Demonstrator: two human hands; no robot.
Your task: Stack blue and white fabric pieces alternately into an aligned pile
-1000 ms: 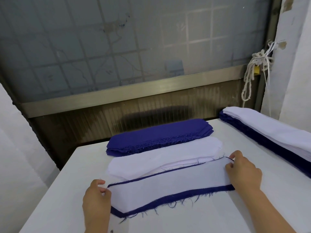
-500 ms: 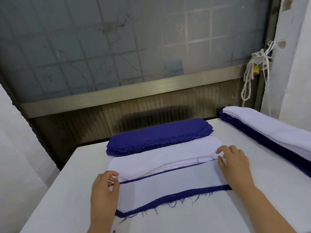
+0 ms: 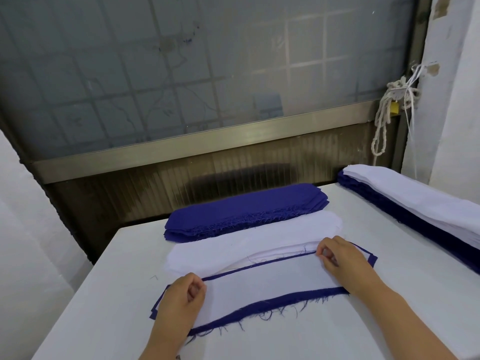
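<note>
Left hand (image 3: 181,300) and right hand (image 3: 340,261) pinch white piece (image 3: 259,284); blue stack (image 3: 246,209), white stack (image 3: 254,240) behind.

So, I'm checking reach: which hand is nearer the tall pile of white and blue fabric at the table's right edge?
Right. The right hand is left of the tall white-and-blue fabric pile; the left hand sits farther left, at the other end of the white fabric piece.

White piece (image 3: 259,289) lies flat atop blue piece (image 3: 285,300), blue edges showing around.
</note>
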